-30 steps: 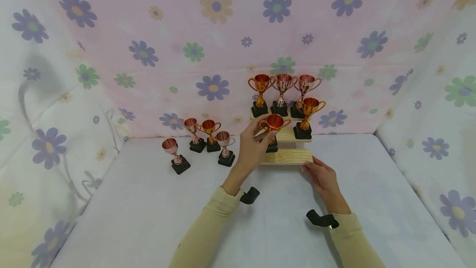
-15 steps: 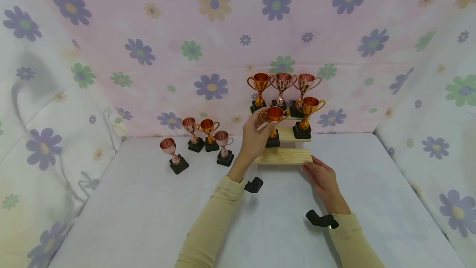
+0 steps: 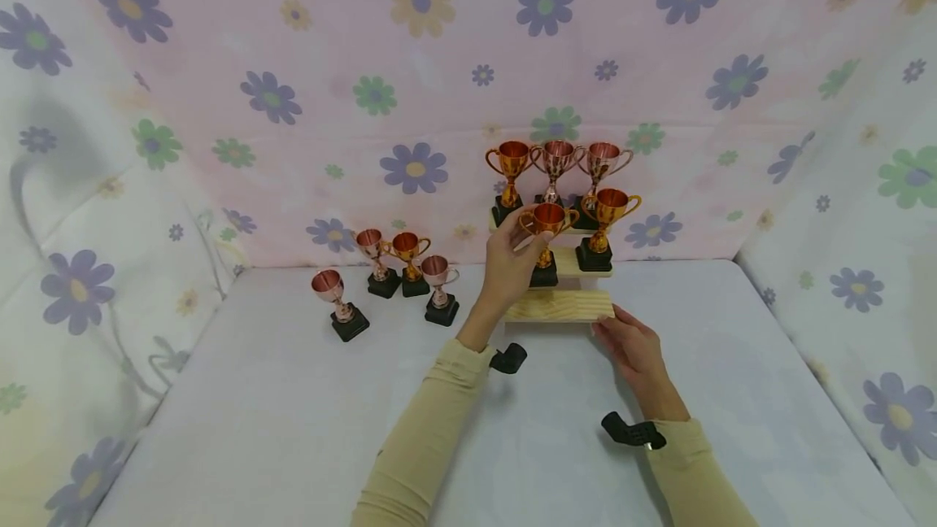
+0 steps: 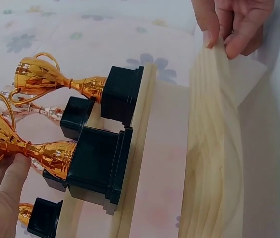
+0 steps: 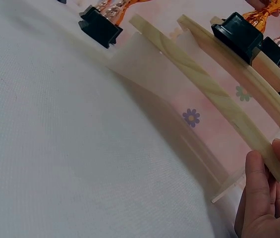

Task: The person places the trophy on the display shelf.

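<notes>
The left hand [image 3: 510, 267] has its fingers curled round the bowl of a small copper trophy [image 3: 546, 228], whose black base sits on the middle step of a three-tier wooden stand [image 3: 560, 307]. The trophy looks light and top-heavy: a thin, shiny metallic-looking cup on a narrow stem over a squat, square black block. Its gloss suggests a slippery surface, and the two looping handles look thin enough to bend, so the bowl or the stem just above the block seems the safer place to hold; the flat-sided base would give the steadiest pinch.

The right hand [image 3: 638, 348] rests at the stand's front right corner, thumb and fingertips [image 5: 258, 173] pinching the edge of the lowest step. The steps are pale, stiff planks with visible grain, carried on clear, rigid side panels, so the whole stand could slide on the smooth white cloth of the bench [image 3: 293, 429].

Beside the held trophy, on the same step, stands a gold trophy [image 3: 607, 222]. Three more trophies [image 3: 556, 173] line the stand's top step. Left of the stand, four loose trophies [image 3: 395, 271] stand upright on the bench, one of them slightly forward and apart. Behind the stand hangs a soft pink flowered cloth [image 3: 439, 63].
</notes>
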Available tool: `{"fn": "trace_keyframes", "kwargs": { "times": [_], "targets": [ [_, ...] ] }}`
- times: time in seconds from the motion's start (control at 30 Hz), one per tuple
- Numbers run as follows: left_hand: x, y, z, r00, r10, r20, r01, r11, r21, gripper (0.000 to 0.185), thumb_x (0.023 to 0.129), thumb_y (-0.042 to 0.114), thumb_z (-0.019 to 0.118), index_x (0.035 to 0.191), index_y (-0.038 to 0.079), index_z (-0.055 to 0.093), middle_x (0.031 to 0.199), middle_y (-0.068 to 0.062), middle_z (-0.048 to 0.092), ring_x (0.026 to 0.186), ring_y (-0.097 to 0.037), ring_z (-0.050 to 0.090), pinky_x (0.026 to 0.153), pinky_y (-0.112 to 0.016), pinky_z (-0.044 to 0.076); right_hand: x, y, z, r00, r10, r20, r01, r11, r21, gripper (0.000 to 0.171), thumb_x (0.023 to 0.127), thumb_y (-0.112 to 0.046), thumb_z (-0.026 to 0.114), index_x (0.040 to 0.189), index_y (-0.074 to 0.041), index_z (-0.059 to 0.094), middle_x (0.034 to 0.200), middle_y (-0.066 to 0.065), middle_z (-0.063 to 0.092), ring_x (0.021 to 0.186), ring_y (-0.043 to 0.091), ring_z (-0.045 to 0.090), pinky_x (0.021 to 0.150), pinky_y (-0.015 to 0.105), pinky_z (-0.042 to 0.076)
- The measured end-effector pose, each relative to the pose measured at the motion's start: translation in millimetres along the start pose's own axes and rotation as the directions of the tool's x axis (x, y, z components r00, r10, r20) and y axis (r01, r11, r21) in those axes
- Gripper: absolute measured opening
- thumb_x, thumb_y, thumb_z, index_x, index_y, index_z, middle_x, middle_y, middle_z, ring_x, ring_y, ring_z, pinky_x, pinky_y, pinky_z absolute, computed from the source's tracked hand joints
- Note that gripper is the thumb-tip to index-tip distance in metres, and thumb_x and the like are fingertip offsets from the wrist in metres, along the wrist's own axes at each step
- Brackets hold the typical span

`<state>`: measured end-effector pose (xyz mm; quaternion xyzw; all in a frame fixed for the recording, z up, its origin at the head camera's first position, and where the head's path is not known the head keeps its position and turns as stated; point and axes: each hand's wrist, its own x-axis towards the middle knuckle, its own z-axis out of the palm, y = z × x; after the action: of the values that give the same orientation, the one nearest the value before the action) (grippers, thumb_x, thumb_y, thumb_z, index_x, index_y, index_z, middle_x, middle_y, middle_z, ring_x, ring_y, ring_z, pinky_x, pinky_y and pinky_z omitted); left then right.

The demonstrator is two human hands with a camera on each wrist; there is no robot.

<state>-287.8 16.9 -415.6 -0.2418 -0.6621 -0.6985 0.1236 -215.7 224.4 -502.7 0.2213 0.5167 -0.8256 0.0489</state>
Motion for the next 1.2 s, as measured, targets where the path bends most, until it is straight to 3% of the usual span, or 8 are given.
{"fn": "trace_keyframes", "kwargs": {
  "times": [0.4, 0.63, 0.8, 0.93, 1.03, 1.2],
  "targets": [
    [16.4, -2.6, 6.3, 0.997, -0.052, 0.059, 0.053, 0.998, -0.018, 0.044, 0.101, 0.013, 0.065, 0.142, 0.004, 0.053, 0.127, -0.02, 0.064, 0.119, -0.03, 0.066, 0.094, -0.034, 0.06, -1, 0, 2, 1.0, 0.004, -0.003, -0.004, 1.0, -0.006, 0.063, 0.103, -0.004, 0.056, 0.16, -0.004, 0.029, 0.15, 0.008, 0.042, 0.108, 0.006, 0.063, 0.101, 0.02, 0.052],
    [23.2, -2.3, 8.9, 0.996, -0.074, 0.051, 0.075, 0.997, -0.01, 0.049, 0.101, 0.008, 0.063, 0.146, -0.001, 0.048, 0.131, -0.024, 0.063, 0.12, -0.036, 0.064, 0.098, -0.04, 0.058, -1, 1, 4, 1.0, 0.002, -0.001, -0.002, 1.0, -0.01, 0.063, 0.102, -0.002, 0.054, 0.16, -0.004, 0.028, 0.155, 0.011, 0.038, 0.112, 0.008, 0.061, 0.102, 0.02, 0.052],
    [21.6, 13.0, 12.0, 0.992, -0.102, 0.072, 0.104, 0.994, -0.026, 0.048, 0.101, 0.004, 0.061, 0.146, -0.004, 0.046, 0.132, -0.028, 0.06, 0.126, -0.039, 0.061, 0.101, -0.038, 0.056, -2, 1, 3, 1.0, 0.0, -0.003, 0.0, 1.0, -0.021, 0.064, 0.103, -0.004, 0.055, 0.16, -0.005, 0.027, 0.157, 0.012, 0.035, 0.114, 0.009, 0.06, 0.103, 0.02, 0.051],
    [18.5, 23.8, 14.1, 0.994, -0.087, 0.059, 0.09, 0.995, -0.047, 0.045, 0.101, 0.001, 0.061, 0.143, -0.006, 0.049, 0.129, -0.029, 0.061, 0.125, -0.038, 0.062, 0.101, -0.038, 0.057, -2, 2, 1, 1.0, -0.005, -0.002, 0.005, 1.0, -0.023, 0.063, 0.103, -0.004, 0.055, 0.16, -0.005, 0.027, 0.158, 0.012, 0.035, 0.113, 0.008, 0.06, 0.103, 0.02, 0.051],
    [18.7, 16.8, 15.0, 0.996, -0.079, 0.04, 0.082, 0.994, -0.071, 0.045, 0.1, 0.0, 0.061, 0.143, -0.006, 0.049, 0.132, -0.028, 0.061, 0.126, -0.037, 0.061, 0.103, -0.038, 0.055, -2, 3, 0, 1.0, -0.01, 0.001, 0.01, 1.0, -0.026, 0.064, 0.103, -0.004, 0.055, 0.16, -0.004, 0.027, 0.158, 0.012, 0.035, 0.111, 0.006, 0.061, 0.102, 0.02, 0.051],
    [16.0, -9.8, 11.8, 0.996, -0.085, 0.003, 0.084, 0.986, -0.145, 0.059, 0.095, -0.005, 0.066, 0.149, -0.006, 0.043, 0.145, -0.027, 0.052, 0.136, -0.039, 0.051, 0.113, -0.043, 0.047, 0, 3, -1, 1.0, -0.025, 0.0, 0.025, 0.999, -0.026, 0.064, 0.102, -0.002, 0.056, 0.159, -0.002, 0.027, 0.155, 0.013, 0.037, 0.104, 0.003, 0.064, 0.1, 0.019, 0.053]
  ]
}}
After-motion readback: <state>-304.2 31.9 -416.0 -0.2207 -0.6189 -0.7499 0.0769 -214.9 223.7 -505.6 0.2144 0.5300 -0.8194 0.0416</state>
